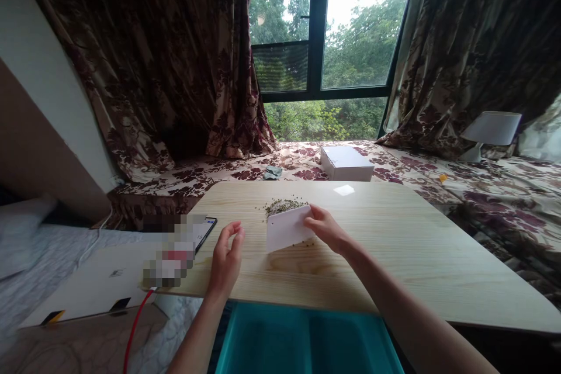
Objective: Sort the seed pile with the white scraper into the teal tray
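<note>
My right hand point(325, 228) grips the right end of a thin white card point(287, 231) that has a small hole near its upper left corner. The card stands tilted over the wooden table point(394, 245). Just behind it lies a loose heap of small greenish beans or seeds point(283, 205), partly hidden by the card. A few more grains are scattered by its lower right edge. To the left of the card, my left hand point(228, 254) hovers over the table with curled fingers, thumb and fingertips apart, nothing between them.
A teal tray with two compartments point(309, 315) sits below the table's front edge. Left are a tablet or phone point(209, 231) with a red cable point(135, 321) and a cardboard box point(100, 274). Behind the table stand a white box point(348, 163) and a lamp point(495, 127).
</note>
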A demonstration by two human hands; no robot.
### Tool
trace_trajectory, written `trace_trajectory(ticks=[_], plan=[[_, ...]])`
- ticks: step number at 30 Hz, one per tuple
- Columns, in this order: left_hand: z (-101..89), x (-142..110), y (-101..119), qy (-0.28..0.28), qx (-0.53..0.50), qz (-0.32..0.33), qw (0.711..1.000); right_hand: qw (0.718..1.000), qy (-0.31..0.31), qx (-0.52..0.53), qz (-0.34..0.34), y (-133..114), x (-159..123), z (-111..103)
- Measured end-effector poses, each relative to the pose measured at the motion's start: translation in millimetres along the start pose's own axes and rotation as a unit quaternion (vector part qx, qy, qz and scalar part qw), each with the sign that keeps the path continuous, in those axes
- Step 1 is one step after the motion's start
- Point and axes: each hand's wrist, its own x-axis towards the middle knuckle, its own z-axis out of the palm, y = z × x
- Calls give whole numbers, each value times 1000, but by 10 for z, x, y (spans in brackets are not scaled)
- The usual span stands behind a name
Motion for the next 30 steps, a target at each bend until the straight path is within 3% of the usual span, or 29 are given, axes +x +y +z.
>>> trace_trajectory(ticks=[30], plan=[[-4,-8,8,-4,5,4,1000,998,-23,-38,52,-82,-400,-349]])
